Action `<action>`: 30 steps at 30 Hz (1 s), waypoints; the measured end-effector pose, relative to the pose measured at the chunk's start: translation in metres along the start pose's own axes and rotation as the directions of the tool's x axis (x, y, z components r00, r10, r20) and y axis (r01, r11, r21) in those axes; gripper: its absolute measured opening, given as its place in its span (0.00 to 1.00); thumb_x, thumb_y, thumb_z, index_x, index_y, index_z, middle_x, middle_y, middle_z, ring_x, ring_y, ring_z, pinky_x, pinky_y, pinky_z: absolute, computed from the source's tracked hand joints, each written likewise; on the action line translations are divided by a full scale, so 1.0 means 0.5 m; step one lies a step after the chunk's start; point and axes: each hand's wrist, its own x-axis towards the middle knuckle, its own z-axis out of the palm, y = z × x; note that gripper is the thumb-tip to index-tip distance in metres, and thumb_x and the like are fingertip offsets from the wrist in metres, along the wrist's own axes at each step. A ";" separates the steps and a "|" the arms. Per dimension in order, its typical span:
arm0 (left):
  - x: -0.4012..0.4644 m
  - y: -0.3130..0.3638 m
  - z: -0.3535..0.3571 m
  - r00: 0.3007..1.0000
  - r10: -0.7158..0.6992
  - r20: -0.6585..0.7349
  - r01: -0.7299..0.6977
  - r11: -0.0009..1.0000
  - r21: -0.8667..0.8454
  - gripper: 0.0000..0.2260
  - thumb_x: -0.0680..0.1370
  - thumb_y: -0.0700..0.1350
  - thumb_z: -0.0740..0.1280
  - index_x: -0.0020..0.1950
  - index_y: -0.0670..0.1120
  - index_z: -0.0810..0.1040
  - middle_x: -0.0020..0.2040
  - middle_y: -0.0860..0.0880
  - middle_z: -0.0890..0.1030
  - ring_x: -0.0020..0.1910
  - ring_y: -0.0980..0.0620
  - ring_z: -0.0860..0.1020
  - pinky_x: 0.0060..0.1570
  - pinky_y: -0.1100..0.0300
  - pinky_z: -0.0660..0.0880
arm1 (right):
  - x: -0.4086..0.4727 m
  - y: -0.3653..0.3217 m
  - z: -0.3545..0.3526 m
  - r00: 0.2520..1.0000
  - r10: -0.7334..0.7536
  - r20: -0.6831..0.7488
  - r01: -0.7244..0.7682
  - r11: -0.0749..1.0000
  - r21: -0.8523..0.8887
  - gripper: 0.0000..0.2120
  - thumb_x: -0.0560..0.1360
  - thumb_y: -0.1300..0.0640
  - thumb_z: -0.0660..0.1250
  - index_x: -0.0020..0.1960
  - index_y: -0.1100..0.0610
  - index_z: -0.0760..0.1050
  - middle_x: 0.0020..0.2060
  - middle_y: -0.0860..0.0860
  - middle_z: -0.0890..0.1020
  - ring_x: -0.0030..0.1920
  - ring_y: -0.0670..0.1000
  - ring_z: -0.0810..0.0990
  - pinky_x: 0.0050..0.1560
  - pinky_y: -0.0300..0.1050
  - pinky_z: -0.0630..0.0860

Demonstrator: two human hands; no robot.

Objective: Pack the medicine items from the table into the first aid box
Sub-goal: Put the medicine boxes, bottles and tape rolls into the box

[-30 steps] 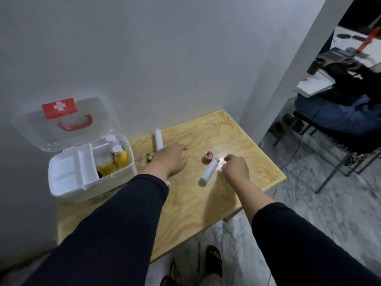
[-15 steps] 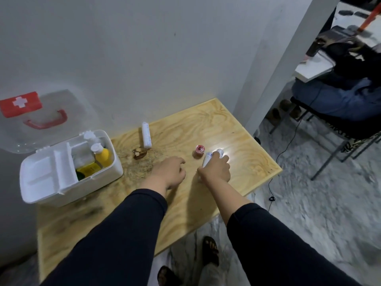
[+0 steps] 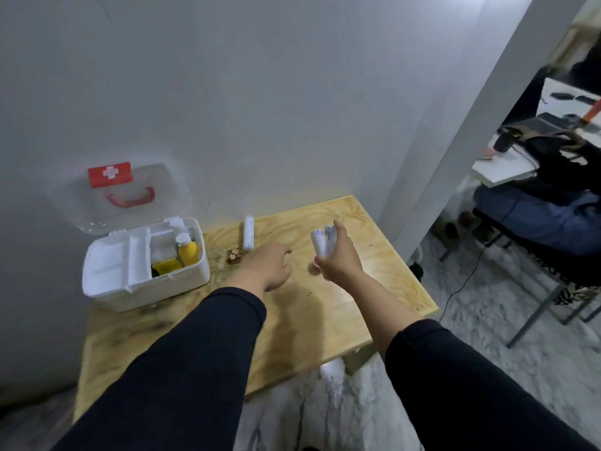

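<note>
Right hand (image 3: 338,258) grips two white tubes (image 3: 323,241) upright; their blue print is unreadable. Left hand (image 3: 266,266) hovers loosely open, empty. Box (image 3: 143,255) at 9 o'clock, lid open, white cross on red label (image 3: 110,173).

My dark sleeves (image 3: 201,346) reach over the pale, grain-streaked wooden table (image 3: 325,323), where the white first aid box (image 3: 143,281) with its red handle (image 3: 130,198) and white-crossed red label (image 3: 110,174) holds a yellow bottle (image 3: 188,252), and I grip two white rolls (image 3: 322,244) marked with blue print.
</note>
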 end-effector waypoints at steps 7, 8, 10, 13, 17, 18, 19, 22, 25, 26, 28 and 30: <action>-0.090 -0.057 -0.072 0.974 -0.166 -0.153 0.158 0.986 -0.061 0.17 0.78 0.46 0.58 0.67 0.49 0.73 0.65 0.47 0.77 0.60 0.44 0.76 0.57 0.49 0.75 | -0.006 -0.116 0.050 0.944 -0.212 0.252 0.200 0.977 0.073 0.37 0.73 0.65 0.63 0.75 0.50 0.49 0.72 0.49 0.64 0.55 0.54 0.74 0.29 0.38 0.72; -0.108 -0.072 -0.079 0.968 -0.192 -0.163 0.184 0.981 -0.063 0.17 0.79 0.46 0.58 0.67 0.49 0.73 0.66 0.47 0.76 0.61 0.44 0.76 0.57 0.49 0.75 | -0.009 -0.132 0.066 0.931 -0.239 0.277 0.223 0.971 0.086 0.38 0.72 0.66 0.63 0.75 0.51 0.49 0.72 0.50 0.64 0.55 0.54 0.74 0.30 0.39 0.73; -0.140 -0.107 -0.093 0.950 -0.256 -0.178 0.246 0.966 -0.078 0.19 0.80 0.47 0.58 0.71 0.49 0.69 0.68 0.47 0.74 0.63 0.43 0.75 0.58 0.51 0.74 | -0.017 -0.163 0.100 0.906 -0.289 0.310 0.273 0.957 0.094 0.39 0.71 0.66 0.65 0.75 0.52 0.49 0.72 0.52 0.65 0.59 0.56 0.74 0.37 0.43 0.74; -0.183 -0.167 -0.112 0.919 -0.345 -0.192 0.328 0.938 -0.116 0.18 0.77 0.51 0.57 0.66 0.52 0.73 0.63 0.48 0.78 0.58 0.44 0.77 0.52 0.53 0.74 | -0.032 -0.208 0.158 0.867 -0.339 0.364 0.327 0.940 0.096 0.41 0.69 0.66 0.65 0.75 0.50 0.49 0.69 0.53 0.67 0.59 0.58 0.75 0.48 0.51 0.79; -0.220 -0.247 -0.121 0.890 -0.413 -0.192 0.391 0.909 -0.144 0.20 0.78 0.51 0.60 0.70 0.51 0.70 0.69 0.51 0.73 0.65 0.46 0.73 0.56 0.53 0.73 | -0.046 -0.264 0.238 0.838 -0.365 0.406 0.362 0.928 0.087 0.40 0.70 0.63 0.65 0.74 0.47 0.49 0.68 0.53 0.68 0.50 0.52 0.71 0.42 0.48 0.76; -0.225 -0.267 -0.121 0.886 -0.425 -0.186 0.407 0.904 -0.127 0.22 0.79 0.48 0.60 0.73 0.50 0.67 0.72 0.50 0.69 0.69 0.46 0.71 0.60 0.53 0.71 | -0.047 -0.275 0.260 0.828 -0.375 0.417 0.374 0.923 0.087 0.40 0.69 0.63 0.65 0.74 0.47 0.49 0.69 0.53 0.68 0.49 0.53 0.70 0.41 0.47 0.74; -0.228 -0.287 -0.120 0.882 -0.433 -0.184 0.418 0.901 -0.117 0.23 0.79 0.48 0.60 0.75 0.49 0.64 0.74 0.51 0.67 0.70 0.47 0.69 0.62 0.52 0.70 | -0.050 -0.285 0.280 0.817 -0.383 0.431 0.387 0.918 0.083 0.41 0.69 0.64 0.65 0.74 0.47 0.49 0.69 0.54 0.67 0.50 0.53 0.71 0.43 0.49 0.75; -0.234 -0.343 -0.115 0.876 -0.450 -0.173 0.436 0.893 -0.115 0.24 0.80 0.49 0.59 0.76 0.50 0.61 0.76 0.52 0.64 0.70 0.47 0.69 0.62 0.52 0.71 | -0.057 -0.304 0.344 0.785 -0.395 0.478 0.424 0.904 0.052 0.40 0.70 0.63 0.64 0.74 0.47 0.48 0.69 0.56 0.67 0.52 0.55 0.74 0.49 0.51 0.74; -0.230 -0.391 -0.107 0.881 -0.444 -0.161 0.432 0.896 -0.104 0.24 0.81 0.49 0.59 0.77 0.49 0.60 0.76 0.52 0.64 0.70 0.46 0.70 0.61 0.52 0.71 | -0.054 -0.315 0.401 0.767 -0.414 0.490 0.479 0.878 -0.008 0.40 0.71 0.65 0.62 0.76 0.49 0.46 0.69 0.56 0.68 0.54 0.55 0.74 0.46 0.46 0.71; -0.227 -0.404 -0.105 0.885 -0.437 -0.159 0.426 0.900 -0.096 0.25 0.81 0.50 0.59 0.77 0.49 0.59 0.75 0.51 0.64 0.70 0.46 0.70 0.61 0.52 0.71 | -0.051 -0.318 0.416 0.762 -0.423 0.490 0.498 0.867 -0.027 0.40 0.71 0.66 0.62 0.76 0.49 0.46 0.70 0.55 0.66 0.57 0.56 0.73 0.47 0.44 0.69; -0.215 -0.429 -0.100 0.893 -0.419 -0.161 0.411 0.908 -0.084 0.25 0.81 0.51 0.60 0.77 0.48 0.59 0.75 0.50 0.65 0.70 0.45 0.70 0.61 0.51 0.71 | -0.044 -0.319 0.442 0.754 -0.441 0.487 0.529 0.847 -0.053 0.41 0.70 0.67 0.61 0.76 0.46 0.45 0.68 0.56 0.64 0.59 0.57 0.72 0.49 0.44 0.69; -0.201 -0.450 -0.095 0.901 -0.401 -0.163 0.392 0.916 -0.087 0.26 0.80 0.53 0.60 0.76 0.47 0.60 0.73 0.49 0.67 0.68 0.45 0.71 0.58 0.50 0.73 | -0.039 -0.319 0.462 0.769 -0.429 0.474 0.516 0.854 -0.063 0.42 0.69 0.69 0.60 0.75 0.45 0.46 0.65 0.56 0.65 0.57 0.56 0.70 0.52 0.45 0.70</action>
